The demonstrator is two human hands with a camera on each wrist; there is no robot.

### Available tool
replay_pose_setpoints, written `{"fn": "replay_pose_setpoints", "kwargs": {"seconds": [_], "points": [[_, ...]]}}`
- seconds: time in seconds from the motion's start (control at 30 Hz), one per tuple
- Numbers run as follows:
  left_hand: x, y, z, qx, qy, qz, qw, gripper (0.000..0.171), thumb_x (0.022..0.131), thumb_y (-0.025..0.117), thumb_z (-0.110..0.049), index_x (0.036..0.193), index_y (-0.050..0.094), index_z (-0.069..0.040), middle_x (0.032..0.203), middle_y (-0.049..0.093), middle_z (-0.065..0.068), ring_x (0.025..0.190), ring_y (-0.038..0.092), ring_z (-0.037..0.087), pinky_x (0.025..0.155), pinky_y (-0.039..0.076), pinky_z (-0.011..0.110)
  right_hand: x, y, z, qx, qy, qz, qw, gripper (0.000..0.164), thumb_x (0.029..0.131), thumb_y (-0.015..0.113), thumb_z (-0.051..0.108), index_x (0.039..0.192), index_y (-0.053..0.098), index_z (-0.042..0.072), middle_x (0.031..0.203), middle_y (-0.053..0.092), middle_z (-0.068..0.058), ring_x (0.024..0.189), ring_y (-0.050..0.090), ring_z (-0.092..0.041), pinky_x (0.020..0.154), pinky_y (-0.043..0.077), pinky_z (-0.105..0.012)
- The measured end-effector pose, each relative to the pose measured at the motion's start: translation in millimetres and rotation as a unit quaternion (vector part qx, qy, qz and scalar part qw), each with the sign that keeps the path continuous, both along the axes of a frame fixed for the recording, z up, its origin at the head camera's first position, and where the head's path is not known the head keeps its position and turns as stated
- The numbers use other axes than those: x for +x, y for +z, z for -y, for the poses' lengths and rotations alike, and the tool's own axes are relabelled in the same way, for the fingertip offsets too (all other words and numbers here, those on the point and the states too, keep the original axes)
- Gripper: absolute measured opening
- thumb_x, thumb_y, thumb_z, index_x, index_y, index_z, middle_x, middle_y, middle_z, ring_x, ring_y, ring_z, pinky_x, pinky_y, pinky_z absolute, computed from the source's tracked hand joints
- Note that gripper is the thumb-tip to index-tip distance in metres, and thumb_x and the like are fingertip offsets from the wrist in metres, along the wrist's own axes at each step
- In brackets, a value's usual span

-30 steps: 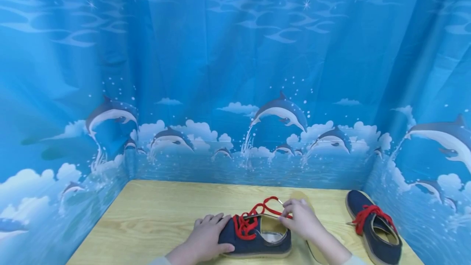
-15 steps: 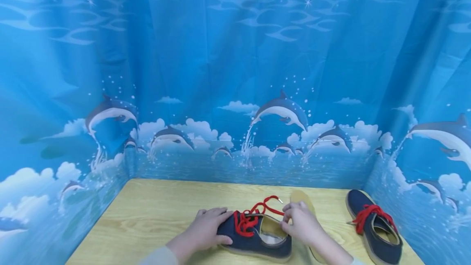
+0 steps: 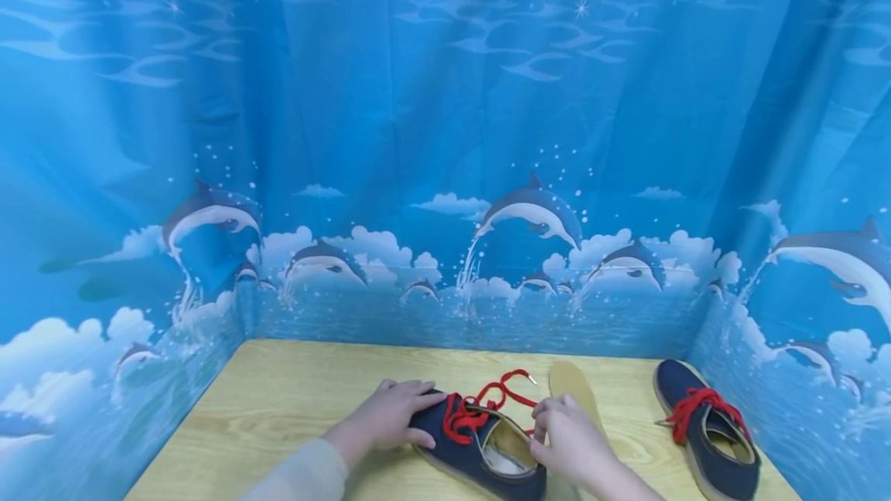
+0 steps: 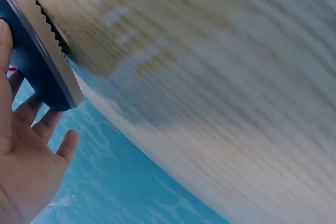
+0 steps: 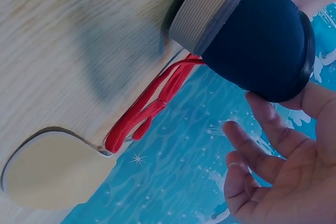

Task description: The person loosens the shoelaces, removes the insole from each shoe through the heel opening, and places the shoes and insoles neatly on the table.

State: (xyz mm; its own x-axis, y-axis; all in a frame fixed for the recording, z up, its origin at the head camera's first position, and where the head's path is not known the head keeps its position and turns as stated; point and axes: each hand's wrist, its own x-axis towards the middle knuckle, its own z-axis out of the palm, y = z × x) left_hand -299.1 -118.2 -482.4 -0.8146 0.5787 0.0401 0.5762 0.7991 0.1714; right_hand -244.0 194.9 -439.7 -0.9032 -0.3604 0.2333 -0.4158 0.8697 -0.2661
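Note:
A navy canvas shoe (image 3: pixel 445 435) with a pale ribbed sole lies toe-left near the front of the table. Its red lace (image 3: pixel 503 386) trails loose beyond the far side. My left hand (image 3: pixel 393 416) grips the toe, fingers over the top and thumb on the near side. At the heel, my right hand (image 3: pixel 571 435) pinches the collar edge. The right wrist view shows fingertips against the back of the heel (image 5: pixel 257 40), with the other fingers loosely bent. Beside the right hand lies a tan insole (image 3: pixel 572 379), partly covered by that hand in the head view.
A second navy shoe (image 3: pixel 671 389) with tied red laces (image 3: pixel 696 407) stands at the table's right edge. The wooden table (image 3: pixel 292 377) meets a blue dolphin-print curtain (image 3: pixel 390 138) at the back and both sides.
The shoe's heel has swung toward the front edge, so the shoe now lies more slanted. My left hand has shifted slightly away from me with the toe; my right hand has come down beside the heel.

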Motion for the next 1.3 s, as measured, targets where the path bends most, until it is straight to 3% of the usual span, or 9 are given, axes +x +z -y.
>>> {"fn": "replay_pose_setpoints", "kwargs": {"seconds": [0.23, 0.37, 0.47, 0.63, 0.77, 0.87, 1.07, 1.3], "points": [[-0.4, -0.1, 4, -0.011, 0.001, 0.002, 0.9999, 0.08, 0.084, 0.055, -0.073, 0.153, 0.044, -0.033, 0.156, 0.042, 0.007, 0.141, 0.042, 0.029, 0.109, 0.037, 0.054, -3.0, 1.8, -2, 0.0, 0.014, 0.008, 1.0, 0.032, 0.074, 0.082, 0.019, 0.056, 0.055, 0.025, 0.101, 0.069, -0.003, 0.093, 0.054, -0.021, 0.083, 0.05, -0.046], [3.7, 3.7, 6, -0.005, 0.027, 0.041, 0.9988, 0.071, 0.091, 0.051, -0.07, 0.152, 0.044, -0.035, 0.158, 0.04, 0.005, 0.142, 0.04, 0.028, 0.111, 0.036, 0.054, -8.5, 1.9, -2, -0.019, 0.016, 0.014, 1.0, 0.031, 0.077, 0.083, 0.023, 0.058, 0.059, 0.026, 0.101, 0.068, -0.002, 0.094, 0.054, -0.022, 0.082, 0.05, -0.045], [7.7, 8.1, 4, 0.016, 0.058, 0.064, 0.9961, 0.061, 0.097, 0.049, -0.062, 0.151, 0.046, -0.033, 0.156, 0.042, 0.007, 0.14, 0.043, 0.031, 0.109, 0.037, 0.057, -13.2, -0.1, 1, -0.032, 0.016, 0.004, 0.999, 0.029, 0.079, 0.083, 0.027, 0.06, 0.061, 0.027, 0.103, 0.068, -0.001, 0.096, 0.055, -0.023, 0.083, 0.051, -0.045], [15.0, 6.9, -12, 0.057, 0.135, 0.045, 0.9882, 0.051, 0.102, 0.054, -0.044, 0.146, 0.054, -0.019, 0.148, 0.05, 0.015, 0.132, 0.051, 0.037, 0.103, 0.041, 0.06, -20.9, -3.2, 5, -0.036, 0.022, 0.008, 0.999, 0.027, 0.082, 0.081, 0.03, 0.063, 0.063, 0.028, 0.109, 0.068, -0.005, 0.103, 0.055, -0.026, 0.088, 0.05, -0.049], [19.1, 2.5, -27, 0.072, 0.192, 0.035, 0.9782, 0.051, 0.101, 0.057, -0.042, 0.143, 0.057, -0.014, 0.147, 0.051, 0.018, 0.131, 0.051, 0.038, 0.103, 0.042, 0.06, -23.4, -6.3, 5, -0.043, 0.042, 0.013, 0.998, 0.026, 0.083, 0.082, 0.027, 0.063, 0.065, 0.027, 0.112, 0.068, -0.008, 0.107, 0.055, -0.031, 0.095, 0.046, -0.059], [20.1, -0.5, -35, 0.067, 0.213, 0.033, 0.9743, 0.052, 0.1, 0.057, -0.044, 0.144, 0.057, -0.015, 0.148, 0.05, 0.018, 0.132, 0.051, 0.037, 0.104, 0.042, 0.058, -24.4, -8.7, 6, -0.044, 0.057, 0.008, 0.997, 0.026, 0.083, 0.082, 0.023, 0.062, 0.065, 0.026, 0.112, 0.067, -0.009, 0.107, 0.055, -0.03, 0.095, 0.046, -0.06], [15.9, -6.2, -39, 0.071, 0.214, 0.026, 0.9738, 0.052, 0.1, 0.059, -0.041, 0.145, 0.056, -0.016, 0.15, 0.048, 0.018, 0.134, 0.049, 0.036, 0.104, 0.044, 0.056, -22.1, -10.6, 9, -0.036, 0.072, -0.005, 0.997, 0.03, 0.083, 0.081, 0.02, 0.06, 0.062, 0.025, 0.111, 0.067, -0.007, 0.104, 0.054, -0.026, 0.095, 0.046, -0.056], [4.9, -12.0, -37, 0.114, 0.179, 0.025, 0.9769, 0.047, 0.101, 0.06, -0.032, 0.144, 0.056, -0.012, 0.151, 0.045, 0.02, 0.132, 0.05, 0.039, 0.104, 0.044, 0.057, -10.4, -12.0, 17, -0.023, 0.052, -0.016, 0.998, 0.028, 0.08, 0.081, 0.022, 0.059, 0.062, 0.025, 0.107, 0.068, -0.001, 0.098, 0.054, -0.021, 0.086, 0.051, -0.048]]}}
